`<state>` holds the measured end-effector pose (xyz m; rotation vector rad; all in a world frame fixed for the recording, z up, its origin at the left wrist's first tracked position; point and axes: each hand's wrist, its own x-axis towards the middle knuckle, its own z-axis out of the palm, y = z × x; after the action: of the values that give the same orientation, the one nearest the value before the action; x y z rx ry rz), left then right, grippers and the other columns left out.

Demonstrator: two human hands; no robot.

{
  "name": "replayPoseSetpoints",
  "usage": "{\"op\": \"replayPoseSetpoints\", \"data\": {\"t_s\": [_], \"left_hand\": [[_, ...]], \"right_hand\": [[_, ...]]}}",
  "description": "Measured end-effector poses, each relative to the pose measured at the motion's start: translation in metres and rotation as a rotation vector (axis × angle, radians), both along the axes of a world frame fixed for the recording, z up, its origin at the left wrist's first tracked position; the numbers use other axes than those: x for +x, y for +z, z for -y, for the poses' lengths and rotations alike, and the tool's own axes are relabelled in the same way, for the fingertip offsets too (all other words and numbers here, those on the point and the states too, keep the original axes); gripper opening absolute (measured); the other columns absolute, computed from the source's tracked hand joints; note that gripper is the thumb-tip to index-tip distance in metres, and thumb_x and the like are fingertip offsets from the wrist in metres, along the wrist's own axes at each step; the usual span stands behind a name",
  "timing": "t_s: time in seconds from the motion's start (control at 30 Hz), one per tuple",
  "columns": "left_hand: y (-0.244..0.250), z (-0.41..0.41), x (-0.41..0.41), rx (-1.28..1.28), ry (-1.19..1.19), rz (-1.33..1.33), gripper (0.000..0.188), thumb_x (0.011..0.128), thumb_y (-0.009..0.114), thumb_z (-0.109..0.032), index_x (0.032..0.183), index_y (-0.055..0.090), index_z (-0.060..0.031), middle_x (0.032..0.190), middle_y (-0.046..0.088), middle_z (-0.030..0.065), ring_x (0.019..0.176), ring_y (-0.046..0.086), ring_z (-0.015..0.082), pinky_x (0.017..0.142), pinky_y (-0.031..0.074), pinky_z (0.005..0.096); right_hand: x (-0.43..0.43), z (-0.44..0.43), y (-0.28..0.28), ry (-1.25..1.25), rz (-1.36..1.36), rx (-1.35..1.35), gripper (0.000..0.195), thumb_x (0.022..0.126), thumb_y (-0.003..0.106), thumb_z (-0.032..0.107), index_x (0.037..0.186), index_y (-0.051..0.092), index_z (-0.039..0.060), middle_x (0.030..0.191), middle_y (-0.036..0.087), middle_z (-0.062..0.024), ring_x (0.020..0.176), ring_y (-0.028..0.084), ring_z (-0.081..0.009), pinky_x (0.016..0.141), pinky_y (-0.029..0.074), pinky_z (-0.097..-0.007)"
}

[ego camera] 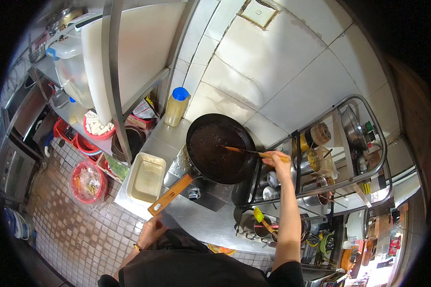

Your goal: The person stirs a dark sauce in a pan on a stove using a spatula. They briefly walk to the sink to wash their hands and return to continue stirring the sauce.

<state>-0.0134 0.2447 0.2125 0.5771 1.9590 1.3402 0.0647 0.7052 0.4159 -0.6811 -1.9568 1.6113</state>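
My right hand (278, 164) grips the wooden handle of a long stirring utensil (242, 150), whose far end dips into a black wok (221, 175). Dark brown liquid (215, 143) covers the inside of the wok. From its near left side a flat wooden handle (170, 195) slants toward me. Just below the end of that handle is my left hand (151, 231), bent at the fingers beside my dark apron (186, 265); its palm side is hidden. A cream rectangular tub (128, 186) stands left of the wok handle, on the steel counter (201, 219).
A blue-lidded bottle (176, 107) stands behind, against the tiled wall. At right, a metal rack (362, 172) holds pots and jars. A yellow-green spatula (258, 214) lies near my right forearm. Red baskets (88, 183) are at the lower left, by a steel shelf post (116, 89).
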Motion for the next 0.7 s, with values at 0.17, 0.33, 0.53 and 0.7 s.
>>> {"op": "replayPoseSetpoints", "data": {"t_s": [0.17, 0.33, 0.53, 0.7], "left_hand": [[-0.053, -0.042, 0.013, 0.091, -0.114, 0.242, 0.033, 0.085, 0.066, -0.028, 0.103, 0.061, 0.0003, 0.076, 0.06, 0.005, 0.071, 0.059, 0.0146, 0.064, 0.049, 0.0279], [-0.062, -0.109, 0.011, 0.139, -0.058, 0.724, 0.032, 0.086, 0.063, -0.042, 0.086, 0.06, -0.0103, 0.075, 0.055, -0.003, 0.069, 0.052, 0.0071, 0.06, 0.043, 0.0235], [-0.072, -0.161, 0.013, 0.057, 0.211, 0.881, 0.036, 0.084, 0.065, -0.045, 0.097, 0.051, -0.0147, 0.082, 0.055, -0.0024, 0.076, 0.058, 0.0112, 0.067, 0.044, 0.0292], [-0.085, -0.171, 0.018, 0.031, 0.318, 0.819, 0.032, 0.084, 0.067, -0.038, 0.094, 0.05, -0.0131, 0.076, 0.054, -0.0025, 0.067, 0.057, 0.0113, 0.062, 0.044, 0.0278]], "right_hand": [[0.005, 0.007, 0.029, 0.112, 0.164, 0.06, 0.02, 0.086, 0.055, 0.009, 0.088, 0.066, -0.0072, 0.085, 0.068, -0.0165, 0.069, 0.067, -0.0233, 0.066, 0.057, -0.0306], [0.0, -0.006, 0.034, 0.007, 0.196, 0.168, 0.018, 0.085, 0.057, 0.008, 0.085, 0.067, -0.0067, 0.077, 0.067, -0.0133, 0.063, 0.067, -0.02, 0.061, 0.056, -0.0276], [-0.014, -0.003, -0.002, -0.022, -0.044, -0.041, 0.021, 0.087, 0.056, 0.012, 0.088, 0.066, -0.0065, 0.081, 0.067, -0.0162, 0.062, 0.067, -0.0224, 0.059, 0.057, -0.0295], [0.016, -0.015, 0.041, 0.063, 0.009, 0.047, 0.032, 0.088, 0.059, 0.025, 0.089, 0.061, -0.0068, 0.081, 0.065, -0.018, 0.058, 0.066, -0.0226, 0.054, 0.057, -0.0312]]}}
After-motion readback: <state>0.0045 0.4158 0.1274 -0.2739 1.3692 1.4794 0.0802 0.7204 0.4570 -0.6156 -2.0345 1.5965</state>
